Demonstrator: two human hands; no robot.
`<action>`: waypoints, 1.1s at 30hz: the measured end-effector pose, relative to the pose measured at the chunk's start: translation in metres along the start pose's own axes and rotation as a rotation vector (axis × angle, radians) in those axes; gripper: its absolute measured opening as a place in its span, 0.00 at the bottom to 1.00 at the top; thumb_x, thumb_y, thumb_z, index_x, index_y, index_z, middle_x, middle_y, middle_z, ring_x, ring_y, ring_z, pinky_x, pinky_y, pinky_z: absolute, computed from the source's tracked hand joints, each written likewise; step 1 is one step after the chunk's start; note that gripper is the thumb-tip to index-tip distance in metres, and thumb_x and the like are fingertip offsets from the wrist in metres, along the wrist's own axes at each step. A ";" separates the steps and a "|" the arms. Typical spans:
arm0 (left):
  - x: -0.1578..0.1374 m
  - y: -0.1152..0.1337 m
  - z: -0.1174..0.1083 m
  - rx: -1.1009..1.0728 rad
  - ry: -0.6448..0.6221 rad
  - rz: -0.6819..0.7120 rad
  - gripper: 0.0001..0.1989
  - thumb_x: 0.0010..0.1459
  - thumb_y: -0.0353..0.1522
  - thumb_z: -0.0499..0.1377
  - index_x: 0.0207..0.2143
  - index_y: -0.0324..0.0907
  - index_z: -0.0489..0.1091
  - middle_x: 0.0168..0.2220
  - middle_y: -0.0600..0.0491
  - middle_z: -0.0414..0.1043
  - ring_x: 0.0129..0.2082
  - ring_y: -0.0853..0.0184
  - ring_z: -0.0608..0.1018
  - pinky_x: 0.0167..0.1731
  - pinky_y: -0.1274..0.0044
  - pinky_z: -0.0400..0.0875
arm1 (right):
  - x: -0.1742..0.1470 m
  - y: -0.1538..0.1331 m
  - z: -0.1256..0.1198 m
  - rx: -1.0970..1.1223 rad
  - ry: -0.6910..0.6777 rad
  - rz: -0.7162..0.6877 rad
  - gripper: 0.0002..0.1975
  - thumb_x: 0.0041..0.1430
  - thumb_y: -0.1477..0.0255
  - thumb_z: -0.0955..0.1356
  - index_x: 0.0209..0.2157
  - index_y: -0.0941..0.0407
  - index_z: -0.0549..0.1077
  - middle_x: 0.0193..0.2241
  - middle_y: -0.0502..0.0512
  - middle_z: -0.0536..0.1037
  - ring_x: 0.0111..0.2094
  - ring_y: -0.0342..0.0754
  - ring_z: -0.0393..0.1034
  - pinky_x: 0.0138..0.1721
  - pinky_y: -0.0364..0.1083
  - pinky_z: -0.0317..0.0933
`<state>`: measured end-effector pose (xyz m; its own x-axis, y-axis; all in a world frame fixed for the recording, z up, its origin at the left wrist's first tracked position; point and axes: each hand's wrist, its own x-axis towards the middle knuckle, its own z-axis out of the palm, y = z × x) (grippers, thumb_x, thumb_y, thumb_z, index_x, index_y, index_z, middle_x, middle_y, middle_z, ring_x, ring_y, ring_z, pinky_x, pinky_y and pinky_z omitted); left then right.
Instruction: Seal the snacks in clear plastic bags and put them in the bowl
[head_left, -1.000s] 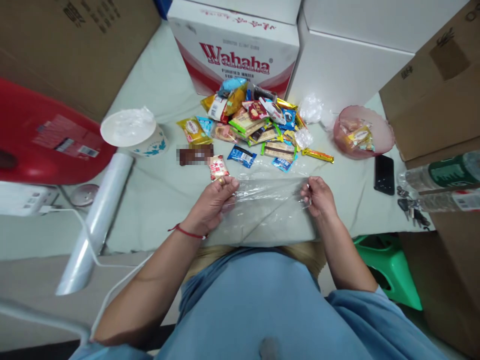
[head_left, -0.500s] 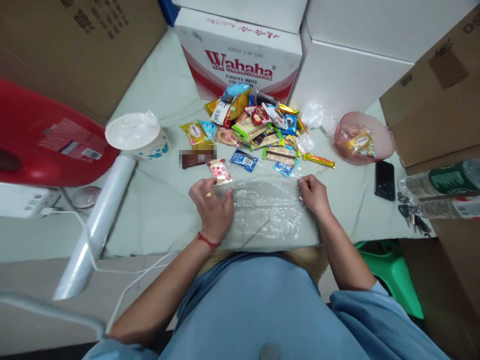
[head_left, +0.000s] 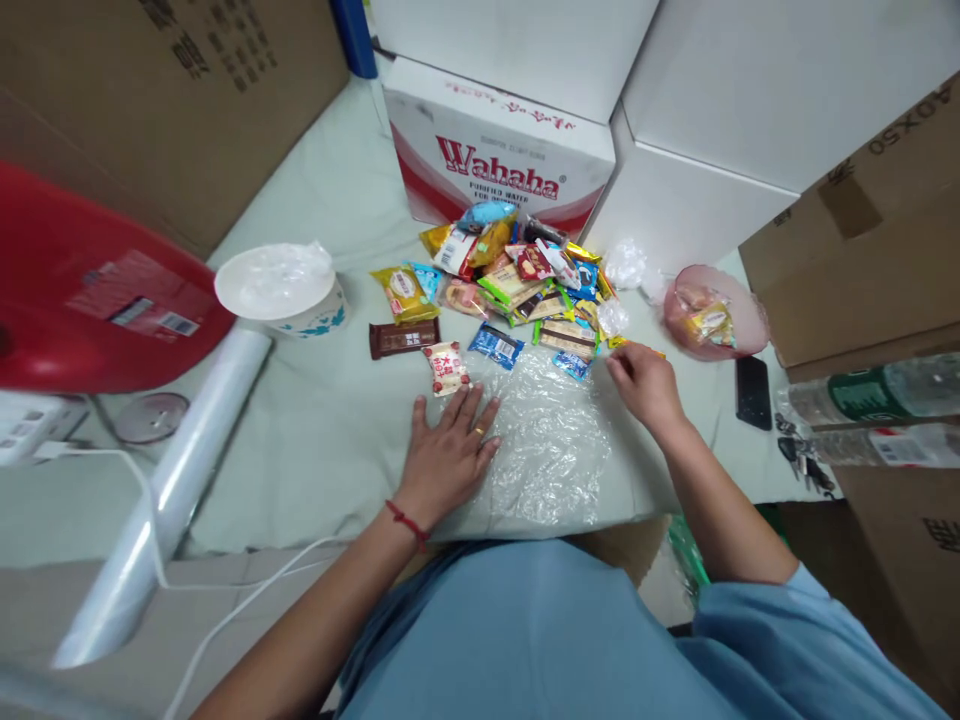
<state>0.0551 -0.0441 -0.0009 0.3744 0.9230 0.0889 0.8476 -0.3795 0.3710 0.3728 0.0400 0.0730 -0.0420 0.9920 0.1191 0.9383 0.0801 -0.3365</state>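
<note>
I am looking down at a thin, clear sheet of plastic film (head_left: 551, 450) lying on a pale green, smooth-looking tabletop (head_left: 315, 430). It is roughly rectangular, and the green shows straight through it. Fine wrinkles cover it and catch the light in white, broken glints, densest toward its lower half. It spreads between the two hands, from just below the snack packets almost to the table's near edge.

The left hand (head_left: 446, 455) is laid palm down with its fingers fanned wide, the thumb side over the film's left margin. I see a red cord bracelet (head_left: 407, 522) at its wrist. Its fingertips are close to a square, pillow-shaped, cream-and-red packet (head_left: 447, 368); I cannot tell if they touch.

The right hand (head_left: 646, 385) is by the film's upper right corner, fingers curled narrowly together; I cannot tell whether they pinch the film.

Beyond the film I have a loose heap of glossy, multicoloured snack packets (head_left: 517, 265), some flat and oblong, some puffed. A flat, brown, rectangular wrapped bar (head_left: 405, 337) lies to their left. Farther right is a round, translucent pink bowl (head_left: 752, 315) with a few packets inside.
</note>
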 end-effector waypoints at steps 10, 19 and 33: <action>0.000 0.002 -0.003 -0.011 0.000 0.003 0.27 0.73 0.41 0.52 0.72 0.53 0.61 0.76 0.46 0.54 0.76 0.51 0.58 0.72 0.41 0.31 | 0.120 -0.141 0.052 -0.309 -0.026 -0.492 0.20 0.71 0.69 0.66 0.60 0.61 0.71 0.58 0.73 0.72 0.61 0.71 0.59 0.58 0.66 0.59; -0.002 0.018 0.000 -0.078 0.018 -0.077 0.28 0.72 0.39 0.51 0.71 0.50 0.63 0.75 0.43 0.55 0.75 0.47 0.59 0.70 0.37 0.33 | 0.074 -0.078 -0.018 0.349 0.229 -0.138 0.14 0.69 0.63 0.68 0.51 0.55 0.75 0.45 0.59 0.79 0.47 0.56 0.71 0.50 0.57 0.70; -0.011 0.035 0.007 -0.105 0.013 -0.110 0.29 0.72 0.36 0.48 0.73 0.46 0.59 0.76 0.42 0.51 0.76 0.48 0.58 0.70 0.37 0.30 | -0.093 -0.056 0.023 0.263 -0.076 0.178 0.25 0.66 0.56 0.71 0.58 0.55 0.74 0.60 0.68 0.72 0.50 0.61 0.76 0.47 0.59 0.74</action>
<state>0.0833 -0.0680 0.0050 0.2758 0.9597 0.0539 0.8388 -0.2677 0.4740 0.3159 -0.0547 0.0591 0.0798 0.9963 -0.0304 0.8125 -0.0827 -0.5770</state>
